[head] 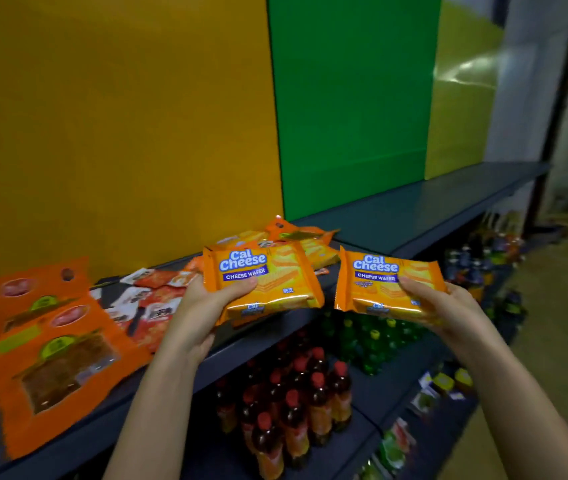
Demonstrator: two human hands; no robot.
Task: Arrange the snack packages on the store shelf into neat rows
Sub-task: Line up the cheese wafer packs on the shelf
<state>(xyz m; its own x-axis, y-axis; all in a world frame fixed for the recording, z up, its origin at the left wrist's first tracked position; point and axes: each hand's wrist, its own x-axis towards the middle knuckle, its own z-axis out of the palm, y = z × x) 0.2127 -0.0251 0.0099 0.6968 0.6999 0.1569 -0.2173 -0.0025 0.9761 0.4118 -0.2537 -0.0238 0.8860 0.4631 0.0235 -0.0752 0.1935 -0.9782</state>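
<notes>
Head view looks down on a dark store shelf backed by a yellow panel and a green panel. Your left hand grips the left wafer pack, an orange Cal Cheese packet, with the thumb pressed on its front and the fingers curled underneath, at the shelf's front edge. Your right hand holds the right wafer pack the same way, out in front of the shelf edge. The two packs sit side by side, near each other but apart. Behind the left one, a loose pile of wafer packs lies on the shelf. To its left, red-and-white packets overlap untidily, and further left lie large orange pouches with clear windows, set askew. On the lower shelf stand red-capped bottles and green bottles.
</notes>
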